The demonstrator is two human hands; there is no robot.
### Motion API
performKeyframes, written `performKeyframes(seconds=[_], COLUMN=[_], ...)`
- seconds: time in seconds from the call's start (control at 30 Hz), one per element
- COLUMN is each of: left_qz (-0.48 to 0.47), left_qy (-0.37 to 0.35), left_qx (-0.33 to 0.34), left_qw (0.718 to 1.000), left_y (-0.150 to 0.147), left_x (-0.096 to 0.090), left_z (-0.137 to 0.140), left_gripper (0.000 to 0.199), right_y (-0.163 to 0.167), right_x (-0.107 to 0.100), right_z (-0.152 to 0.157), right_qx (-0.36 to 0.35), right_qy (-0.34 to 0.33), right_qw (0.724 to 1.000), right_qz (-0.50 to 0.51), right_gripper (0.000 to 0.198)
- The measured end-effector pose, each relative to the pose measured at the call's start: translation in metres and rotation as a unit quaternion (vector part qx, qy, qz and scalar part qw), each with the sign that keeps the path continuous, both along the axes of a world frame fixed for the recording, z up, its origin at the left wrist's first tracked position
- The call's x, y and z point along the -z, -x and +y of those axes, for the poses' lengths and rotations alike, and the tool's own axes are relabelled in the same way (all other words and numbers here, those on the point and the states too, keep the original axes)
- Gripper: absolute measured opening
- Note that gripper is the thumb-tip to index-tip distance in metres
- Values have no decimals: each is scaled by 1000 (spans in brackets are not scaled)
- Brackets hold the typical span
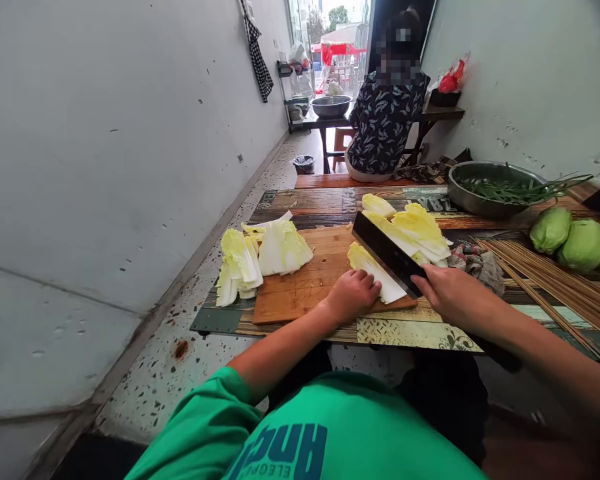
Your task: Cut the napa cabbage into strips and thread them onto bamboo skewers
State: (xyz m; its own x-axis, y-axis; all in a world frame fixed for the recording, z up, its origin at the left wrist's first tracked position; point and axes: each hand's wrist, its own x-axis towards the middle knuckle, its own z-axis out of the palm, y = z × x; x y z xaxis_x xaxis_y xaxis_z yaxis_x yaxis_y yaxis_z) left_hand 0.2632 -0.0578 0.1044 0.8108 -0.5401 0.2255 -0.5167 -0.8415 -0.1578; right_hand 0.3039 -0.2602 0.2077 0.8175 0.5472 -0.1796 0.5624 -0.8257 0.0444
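My right hand [446,292] grips a dark cleaver [387,252], whose broad blade slants over a napa cabbage leaf [383,281] on the wooden cutting board [300,300]. Curled fingers of my left hand [354,295] press at the near left side of that leaf, with the blade just beyond. Cut cabbage pieces [283,248] lie at the board's left end, some overhanging it. More yellow-white cabbage leaves [415,227] are heaped behind the cleaver. The blade's lower edge is partly hidden, so whether it touches the leaf is unclear.
Right of the board are a crumpled cloth [480,267], many thin wooden sticks [550,277] and pale green cabbages [583,243]. A metal bowl [495,208] holds green stalks. Ahead, a person in a patterned shirt [390,123] sits facing away, near another metal basin [331,107].
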Motion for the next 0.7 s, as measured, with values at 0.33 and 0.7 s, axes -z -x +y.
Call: performKeyframes(seconds=[0.33, 0.7], left_qz=[5, 12], left_qy=[11, 31], left_qx=[-4, 7], left_qw=[1000, 999], left_y=[-1, -3], left_x=[-3, 1], left_z=[-4, -4], left_gripper=[25, 24], right_y=[-3, -11], right_x=[5, 10], right_z=[8, 17], right_qx=[-12, -27], right_qy=[40, 67], right_qw=[999, 995], right_qz=[35, 70], right_gripper=[29, 32])
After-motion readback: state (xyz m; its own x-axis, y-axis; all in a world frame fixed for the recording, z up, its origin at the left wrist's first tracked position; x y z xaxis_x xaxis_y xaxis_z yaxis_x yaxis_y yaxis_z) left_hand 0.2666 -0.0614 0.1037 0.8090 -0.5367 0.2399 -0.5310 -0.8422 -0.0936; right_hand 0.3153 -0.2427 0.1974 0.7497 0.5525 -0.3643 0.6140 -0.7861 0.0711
